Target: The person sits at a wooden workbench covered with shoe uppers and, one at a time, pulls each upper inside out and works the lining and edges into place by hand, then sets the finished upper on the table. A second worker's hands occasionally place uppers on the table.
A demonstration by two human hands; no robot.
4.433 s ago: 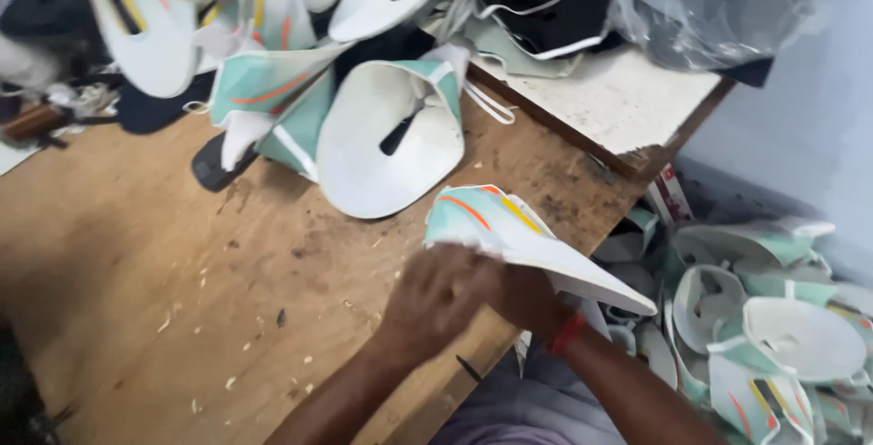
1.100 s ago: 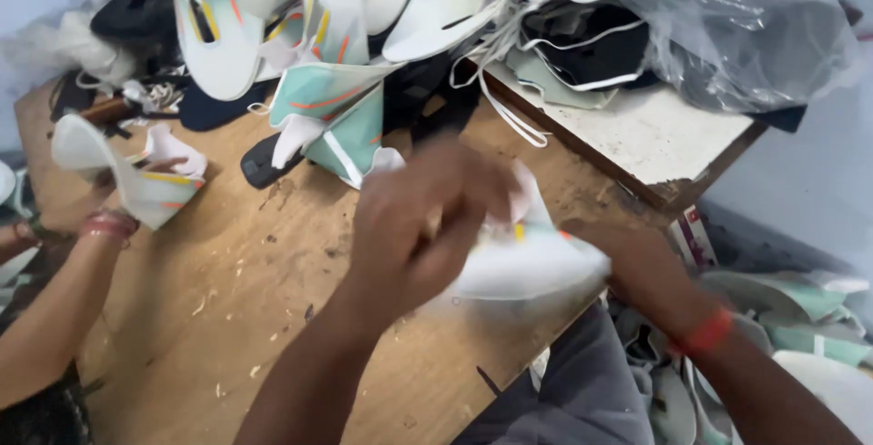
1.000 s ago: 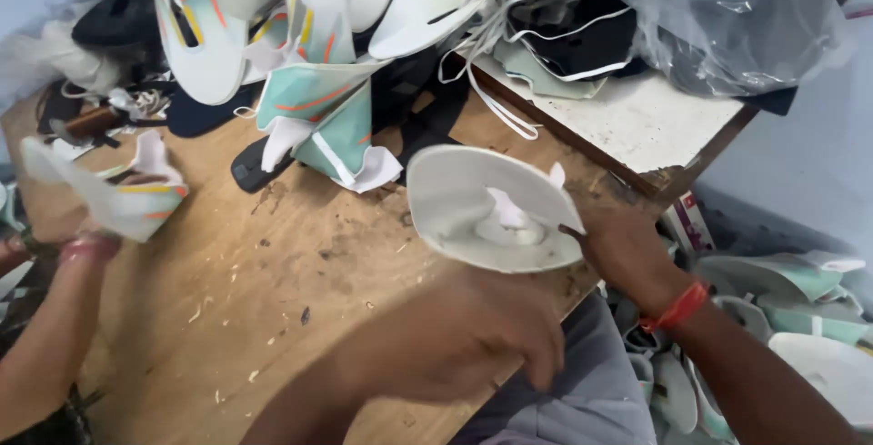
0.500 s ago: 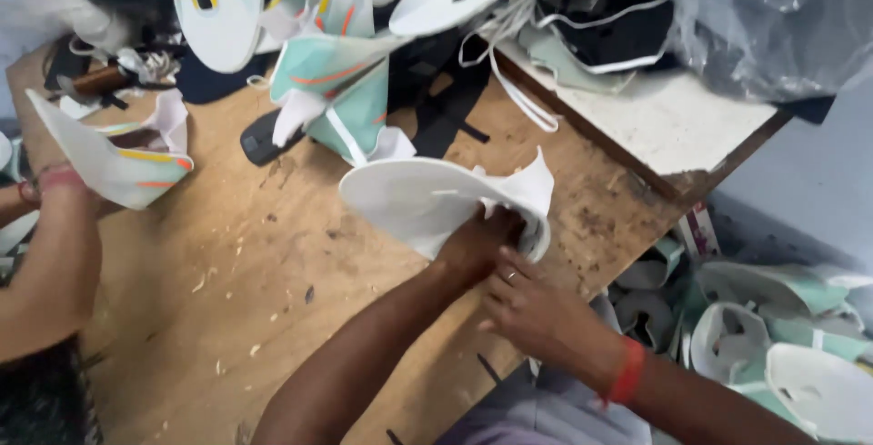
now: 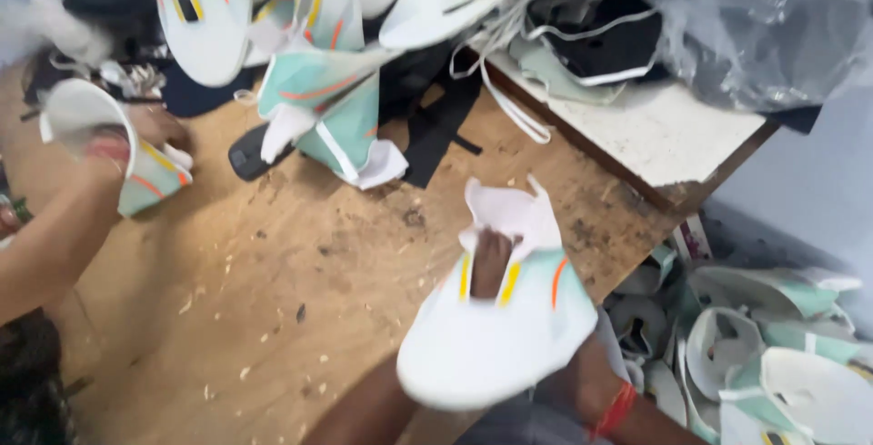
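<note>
I hold a white shoe upper (image 5: 496, 345) with yellow and orange stripes and a mint edge over the near edge of the wooden table (image 5: 300, 272). Fingers of my left hand (image 5: 492, 263) poke up through its opening, and the forearm runs in from below. My right hand (image 5: 582, 374) is almost wholly hidden under the upper's right side; only its wrist with a red band (image 5: 616, 406) shows. Both hands grip the upper.
A heap of similar uppers (image 5: 336, 100) and black pieces lies at the table's back. At the left, a co-worker's hand (image 5: 150, 127) holds another upper (image 5: 100, 136). A white board (image 5: 655, 136) and a plastic bag (image 5: 746, 27) are at the right; more uppers (image 5: 773, 354) lie on the floor.
The upper has been turned over: its white inside faced up before, now the striped outside shows and fingers come through its opening. The co-worker's upper has moved a little.
</note>
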